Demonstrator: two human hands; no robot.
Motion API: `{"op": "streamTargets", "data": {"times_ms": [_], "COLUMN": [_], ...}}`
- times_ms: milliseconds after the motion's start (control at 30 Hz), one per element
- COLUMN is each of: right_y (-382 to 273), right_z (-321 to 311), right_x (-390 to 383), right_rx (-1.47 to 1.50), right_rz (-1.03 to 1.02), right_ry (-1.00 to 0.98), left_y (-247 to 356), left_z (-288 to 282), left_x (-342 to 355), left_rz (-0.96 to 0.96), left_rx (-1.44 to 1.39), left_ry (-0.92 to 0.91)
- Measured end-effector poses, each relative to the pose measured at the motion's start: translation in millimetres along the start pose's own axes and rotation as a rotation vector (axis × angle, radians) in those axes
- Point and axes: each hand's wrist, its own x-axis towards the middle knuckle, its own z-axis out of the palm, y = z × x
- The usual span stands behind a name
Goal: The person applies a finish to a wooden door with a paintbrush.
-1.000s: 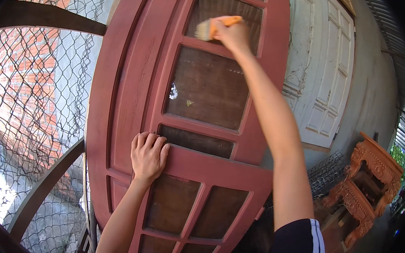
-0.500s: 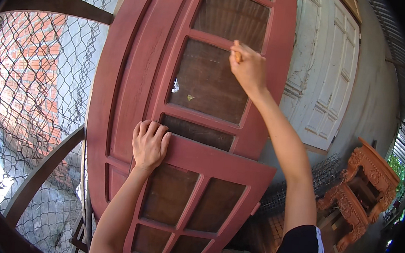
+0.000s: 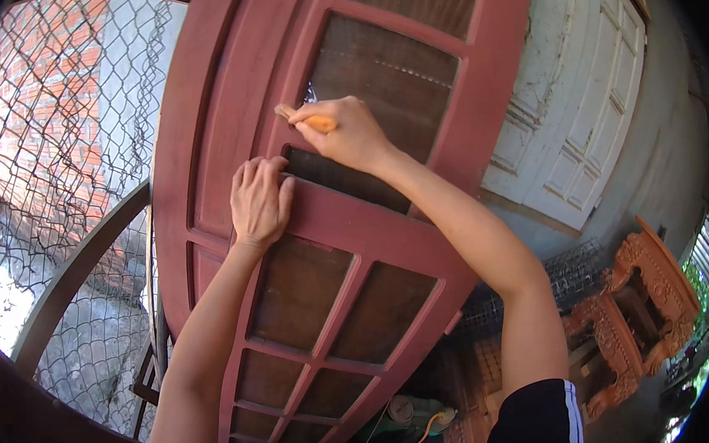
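Observation:
My right hand [image 3: 347, 135] is closed on a paintbrush [image 3: 320, 122] with an orange handle, its bristles at the narrow wooden strip left of the glass panes on the tall red-brown door [image 3: 183, 118]. A little below, my left hand [image 3: 260, 201] has its curled fingers hooked on the top edge of a second red-brown glazed door [image 3: 344, 221], which stands in front of the tall one. Small white marks show on the pane beside the brush, partly hidden by my right hand.
Chain-link mesh [image 3: 44, 102] with dark curved bars [image 3: 90, 257] runs along the left before a brick wall. At right are a white panelled shutter [image 3: 584, 115], carved wooden furniture [image 3: 642, 306] and rolled wire mesh [image 3: 556, 273]. A container with an orange hose [image 3: 424, 437] sits low behind the doors.
My right hand with the brush has come down from the upper pane to left of the middle one. The view has shifted, so the doors and my left hand appear higher.

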Motion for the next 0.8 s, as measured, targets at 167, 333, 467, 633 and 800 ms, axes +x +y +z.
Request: {"op": "streamTargets", "data": {"times_ms": [167,333,467,633,800], "right_y": [9.6,24.4,0.9,33.4,48.3], "right_z": [-57.7,-152.3,-153.7,-159.4,-208.9], "right_x": [-22.3,-75.4,-121.1,-167.4,-152.5], "right_rx": [-0.120,-0.270,-0.143,-0.056,-0.319], "right_rz": [0.124,0.336,0.521,0.380,0.392], "right_ry": [-0.378,-0.585,-0.537,-0.500,-0.077], "left_y": [5.8,10.4,6.5,12.9,17.6], "left_z": [10.3,27.9,34.7,43.9,44.0], "left_x": [-13.2,-22.4,-29.8,-43.0,-45.1], "left_rz": [-0.017,-0.015,-0.006,-0.049,-0.043], "left_rx": [-0.056,-0.037,-0.038,-0.040,0.000], "left_ry": [0.029,0.020,0.054,0.059,0.037]}}
